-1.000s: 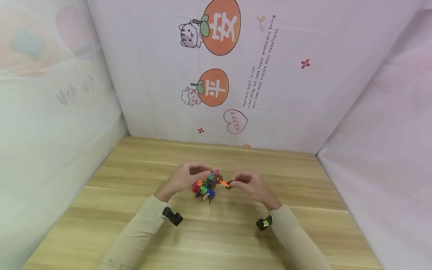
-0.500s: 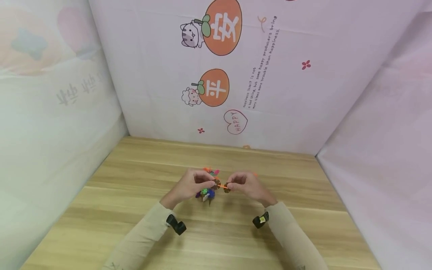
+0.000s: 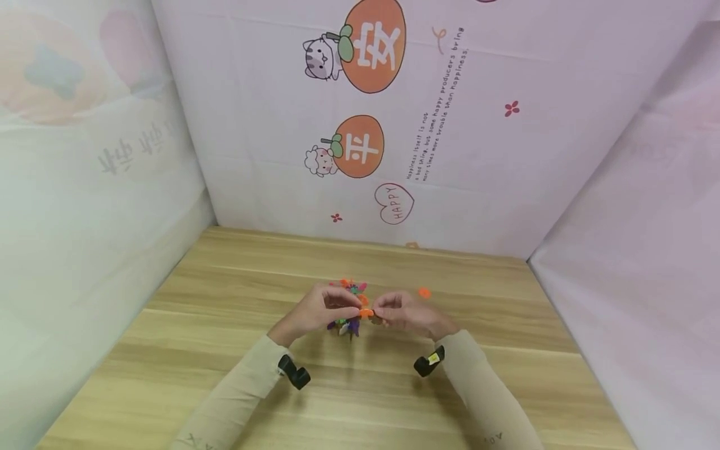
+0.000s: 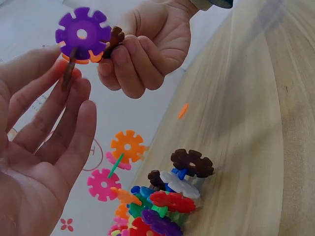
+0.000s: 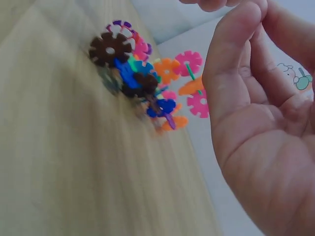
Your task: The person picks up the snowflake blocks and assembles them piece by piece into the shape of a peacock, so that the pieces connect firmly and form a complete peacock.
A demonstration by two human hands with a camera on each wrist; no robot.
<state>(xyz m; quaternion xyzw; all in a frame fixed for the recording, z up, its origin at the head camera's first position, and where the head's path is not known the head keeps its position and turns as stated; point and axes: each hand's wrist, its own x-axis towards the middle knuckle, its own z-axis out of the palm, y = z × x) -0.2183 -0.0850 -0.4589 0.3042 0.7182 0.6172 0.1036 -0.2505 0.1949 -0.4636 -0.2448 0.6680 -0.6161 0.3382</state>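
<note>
My left hand (image 3: 315,309) pinches a small joined group of notched plastic discs between thumb and fingertips. A purple disc (image 4: 74,33) faces the left wrist view, with a brown disc slotted edge-on below it and an orange disc (image 3: 365,312) behind. Just to the right, my right hand (image 3: 407,312) pinches another brown disc (image 4: 116,39) at the orange disc's edge. In the right wrist view that hand's fingertips run up to the top edge, and the held discs are out of frame. Below and behind the hands stands a cluster of joined discs (image 4: 172,200) in many colours.
A loose orange disc (image 3: 424,292) lies on the wooden table (image 3: 360,400), behind the right hand. Printed cloth (image 3: 450,125) rises as a wall at the table's back edge, with pale cloth walls on both sides. Each wrist carries a black camera mount (image 3: 294,372).
The left hand has come away from the cluster, moving right and toward me to meet the right hand. The held discs have been turned. The loose orange disc has come into sight.
</note>
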